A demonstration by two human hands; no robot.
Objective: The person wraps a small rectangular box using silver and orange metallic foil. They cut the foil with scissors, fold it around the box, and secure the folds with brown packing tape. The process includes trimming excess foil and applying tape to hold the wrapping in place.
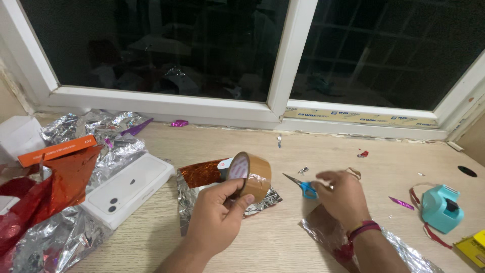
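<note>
My left hand (217,215) grips a roll of brown packing tape (251,174), held upright above a crumpled piece of silver foil (189,199) with an orange-red foil strip (199,173) behind it. My right hand (339,193) rests on the wooden table (283,237) with its fingers on blue-handled scissors (302,185), whose blades point left. A red thread band circles the right wrist. Under that forearm lies another sheet of silver foil (404,253).
A white phone box (129,189) lies at left among crumpled silver foil (91,131) and red foil (45,194), with an orange box (55,150) and a white box (17,135). A teal tape dispenser (442,208) and yellow item (472,247) sit at right. The window frame (288,65) runs behind.
</note>
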